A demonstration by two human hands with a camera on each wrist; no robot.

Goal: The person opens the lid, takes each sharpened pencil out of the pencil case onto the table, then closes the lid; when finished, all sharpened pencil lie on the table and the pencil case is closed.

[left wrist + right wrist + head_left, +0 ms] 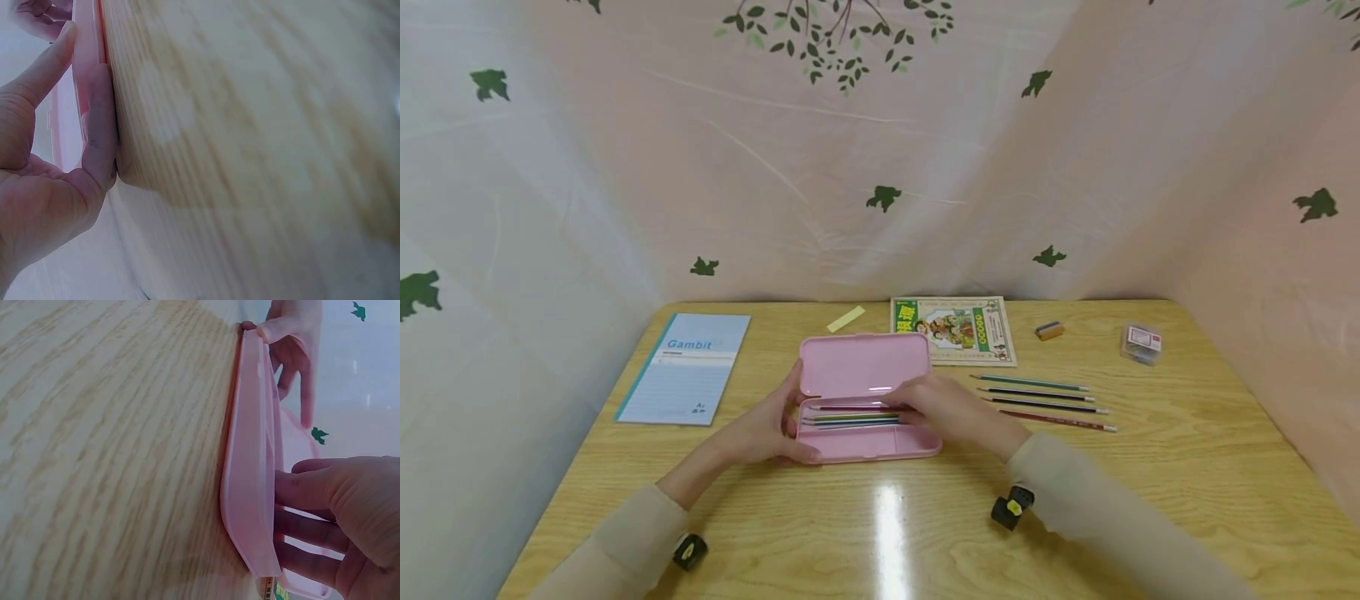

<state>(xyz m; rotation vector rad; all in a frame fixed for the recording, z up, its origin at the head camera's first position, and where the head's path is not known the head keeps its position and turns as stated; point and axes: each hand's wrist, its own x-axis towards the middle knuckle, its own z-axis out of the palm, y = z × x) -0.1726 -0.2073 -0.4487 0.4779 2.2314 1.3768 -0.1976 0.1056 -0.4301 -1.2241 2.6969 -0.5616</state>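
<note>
A pink pencil case (868, 446) lies on the table with its lid (865, 367) tipped back. Several pencils (850, 421) lie lengthwise inside it, a dark red one (850, 407) farthest back. My left hand (767, 429) grips the case's left end, with the thumb at the front edge. My right hand (936, 404) reaches over the right part of the case, its fingers down inside at the pencils' right ends. In the right wrist view, the case's wall (247, 456) hides those fingertips, so whether they pinch a pencil does not show.
Right of the case lie several more pencils (1045, 396). Behind are an illustrated booklet (1000, 333), a pale yellow strip (846, 319), a small orange-and-dark object (1049, 331) and a clear little box (1141, 343). A Gambit notebook (688, 371) lies at the left.
</note>
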